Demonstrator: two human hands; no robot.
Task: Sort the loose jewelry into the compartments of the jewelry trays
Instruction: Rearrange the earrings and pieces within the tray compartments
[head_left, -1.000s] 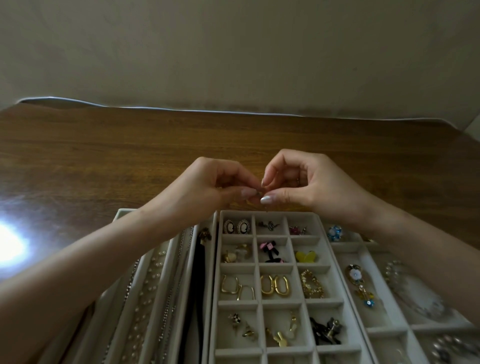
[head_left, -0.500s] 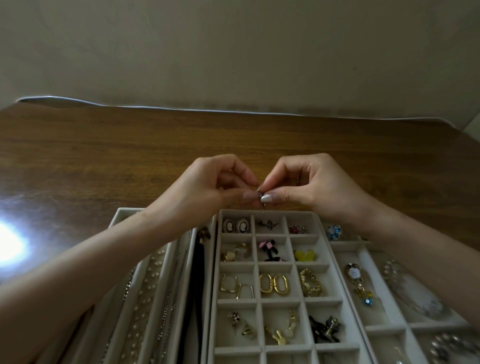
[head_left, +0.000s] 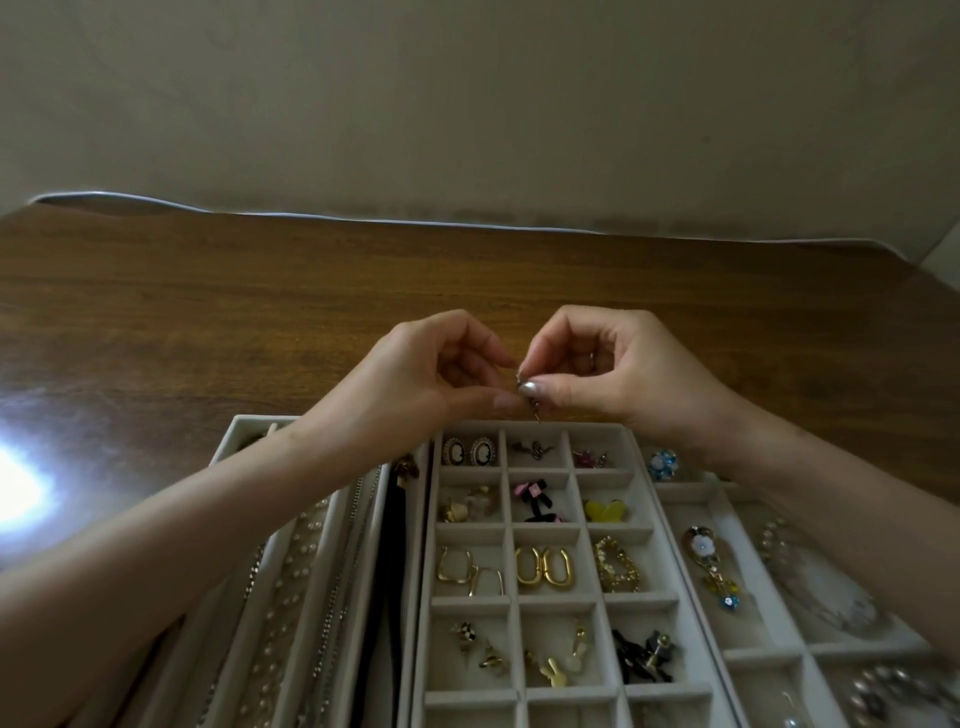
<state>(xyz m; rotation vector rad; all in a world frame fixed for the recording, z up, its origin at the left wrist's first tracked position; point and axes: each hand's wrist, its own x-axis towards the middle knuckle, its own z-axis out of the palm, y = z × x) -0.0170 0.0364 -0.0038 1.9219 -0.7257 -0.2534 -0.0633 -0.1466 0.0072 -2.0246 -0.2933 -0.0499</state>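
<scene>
Jewelry piece (head_left: 529, 404) newly dangling, pinched between left hand (head_left: 421, 374) and right hand (head_left: 623, 369) fingers (head_left: 537, 388), above tray (head_left: 540, 429) rim

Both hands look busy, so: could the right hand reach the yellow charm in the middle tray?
Probably yes, once it lets go: the right hand pinches a small metal piece with the left hand, beyond the yellow charm, which lies uncovered in its compartment.

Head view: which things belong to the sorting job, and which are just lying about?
Job: left hand and right hand, both pinching a small piece; left tray, middle tray and right tray, each holding jewelry.
Lying about: table, wall.
</scene>
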